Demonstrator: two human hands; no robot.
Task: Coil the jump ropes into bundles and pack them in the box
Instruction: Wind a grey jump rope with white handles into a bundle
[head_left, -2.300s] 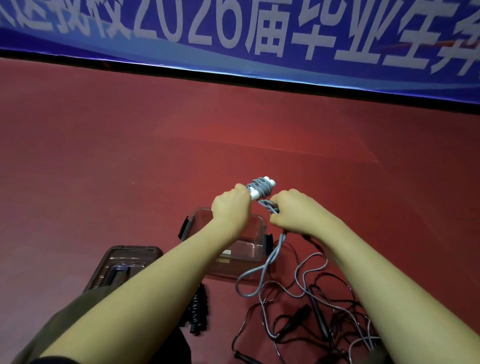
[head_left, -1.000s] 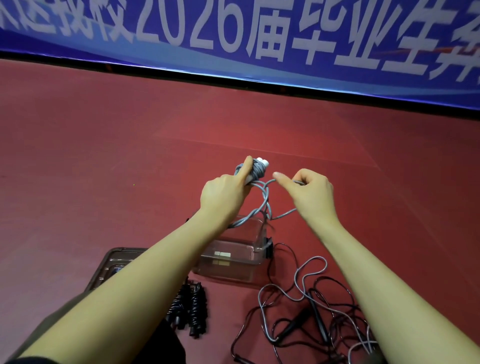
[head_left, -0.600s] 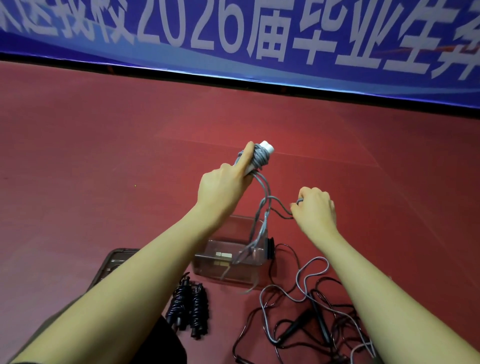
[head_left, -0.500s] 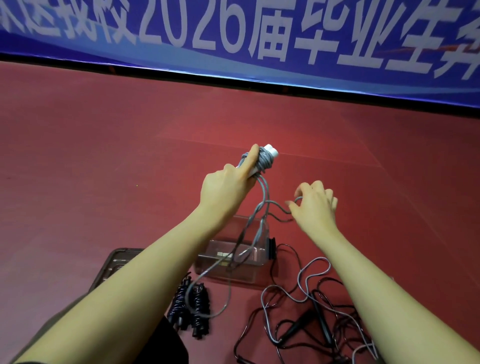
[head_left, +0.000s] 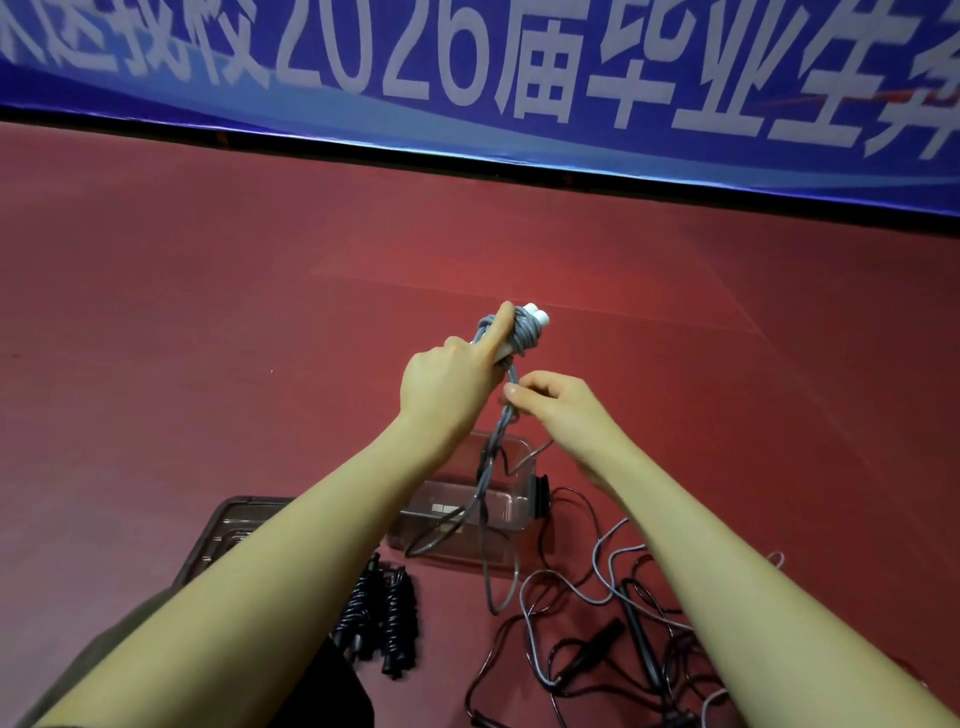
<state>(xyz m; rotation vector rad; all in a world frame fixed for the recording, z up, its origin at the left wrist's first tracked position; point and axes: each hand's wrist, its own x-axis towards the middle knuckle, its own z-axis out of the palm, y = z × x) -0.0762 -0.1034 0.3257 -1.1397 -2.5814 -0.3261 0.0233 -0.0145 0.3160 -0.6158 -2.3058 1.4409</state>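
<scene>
Your left hand (head_left: 448, 384) keeps its grip on the grey jump rope (head_left: 521, 332) bundle, forefinger laid along it, above the clear box (head_left: 511, 501). Your right hand (head_left: 551, 402), spread apart half a second ago, now sits close under the left, pinching the hanging strand, whose loop dangles before the box.
</scene>
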